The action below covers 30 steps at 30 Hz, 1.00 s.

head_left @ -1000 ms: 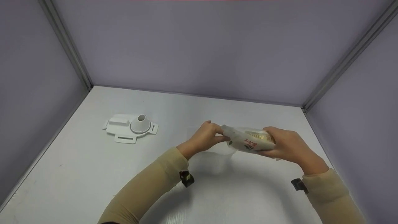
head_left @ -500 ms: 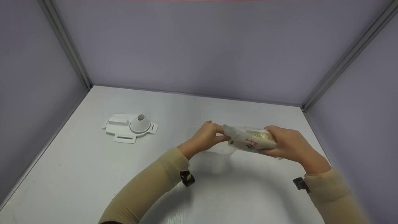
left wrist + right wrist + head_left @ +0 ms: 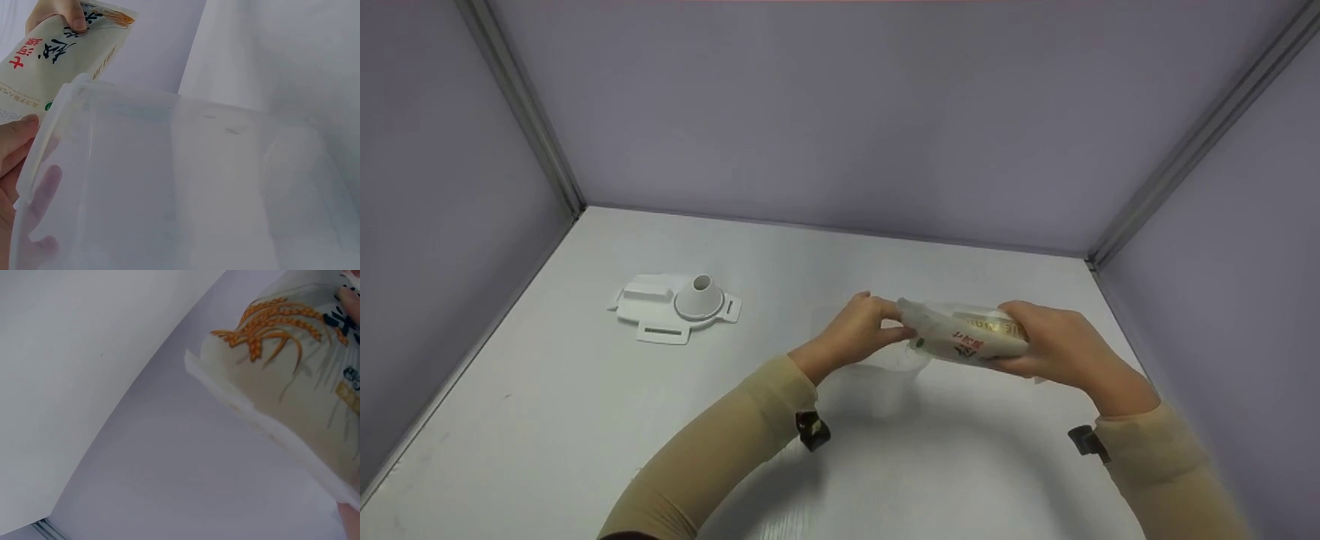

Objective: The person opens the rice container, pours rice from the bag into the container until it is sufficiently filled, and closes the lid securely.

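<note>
A pale rice bag [image 3: 960, 341], printed with red and black characters and grain ears, is held nearly level between both hands in the head view. My left hand [image 3: 855, 328] pinches its left end; my right hand [image 3: 1054, 349] grips its right end. Beneath the left hand and that end of the bag stands a translucent plastic container [image 3: 892, 358]. The left wrist view shows the container [image 3: 219, 169] up close, its rim beside the left hand [image 3: 11, 163], with fingers visible through the wall. Whether anything leaves the bag cannot be made out.
A white lid [image 3: 664, 330] with slotted tabs lies on the white table [image 3: 547, 420] at the left. On it sits a white cone-shaped piece [image 3: 699, 300]. Grey wall panels [image 3: 840, 112] enclose the table's back and sides.
My right hand has shifted slightly right and up with its end of the bag. The left hand has barely moved, and the container and lid remain in place.
</note>
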Tool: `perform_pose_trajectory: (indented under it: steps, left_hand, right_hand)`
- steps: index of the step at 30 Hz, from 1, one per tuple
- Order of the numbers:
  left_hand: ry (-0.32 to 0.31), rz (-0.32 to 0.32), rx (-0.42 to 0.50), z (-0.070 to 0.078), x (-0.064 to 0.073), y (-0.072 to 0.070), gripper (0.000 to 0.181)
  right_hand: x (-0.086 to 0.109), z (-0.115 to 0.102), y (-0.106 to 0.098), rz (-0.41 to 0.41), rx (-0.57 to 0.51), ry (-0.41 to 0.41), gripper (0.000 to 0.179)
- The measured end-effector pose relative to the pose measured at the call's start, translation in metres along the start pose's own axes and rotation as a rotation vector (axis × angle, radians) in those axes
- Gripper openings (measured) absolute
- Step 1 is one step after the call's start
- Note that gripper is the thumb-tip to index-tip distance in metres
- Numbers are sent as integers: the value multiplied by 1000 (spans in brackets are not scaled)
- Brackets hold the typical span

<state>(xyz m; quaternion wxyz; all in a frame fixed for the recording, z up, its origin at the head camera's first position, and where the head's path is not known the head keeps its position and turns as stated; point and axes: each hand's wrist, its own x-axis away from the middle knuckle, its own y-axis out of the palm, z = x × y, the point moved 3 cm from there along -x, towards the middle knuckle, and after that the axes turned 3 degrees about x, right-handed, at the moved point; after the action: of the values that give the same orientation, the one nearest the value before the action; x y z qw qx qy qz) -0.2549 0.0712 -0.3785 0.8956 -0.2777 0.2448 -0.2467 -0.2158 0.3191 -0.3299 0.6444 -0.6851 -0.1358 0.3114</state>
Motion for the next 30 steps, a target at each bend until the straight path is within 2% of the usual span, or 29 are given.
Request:
perform_pose_trajectory:
  steps: [8, 30]
  left_hand:
    - [0, 20, -10, -1, 0, 0, 18]
    - [-2, 16, -13, -2, -2, 3, 17]
  right_hand:
    - [-1, 0, 0, -17, -16, 28, 54]
    - [1, 3, 0, 7, 23, 5, 54]
